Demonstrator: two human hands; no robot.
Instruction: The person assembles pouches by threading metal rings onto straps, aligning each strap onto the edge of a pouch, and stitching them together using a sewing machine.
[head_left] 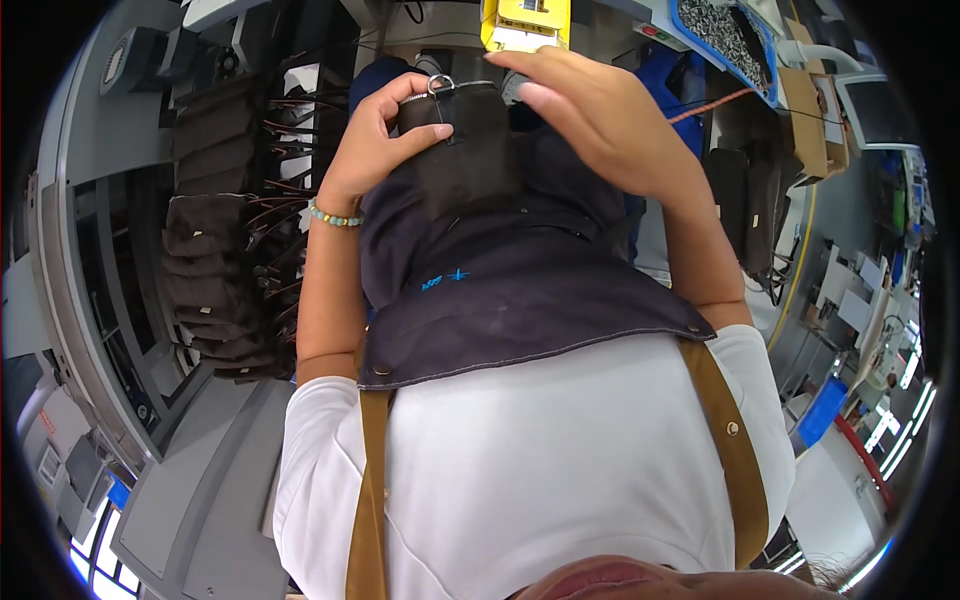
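Observation:
A small dark pouch (465, 155) hangs upright before my apron, with a shiny metal ring (441, 86) and what looks like a zipper along its top edge. My left hand (385, 135), a beaded bracelet at its wrist, grips the pouch's upper left side, thumb across the front and fingers behind. Beside the upper right corner is my right hand (600, 120), fingers stretched out and the thumb apart from them. Whether its fingertips touch the pouch's edge I cannot tell.
Several similar dark pouches (215, 240) with thin cords are stacked at left, and more dark pouches (750, 200) lie at right. A yellow box (527, 20) stands ahead. A blue tray (725, 45) of small metal parts is at upper right, near a cardboard box (803, 120).

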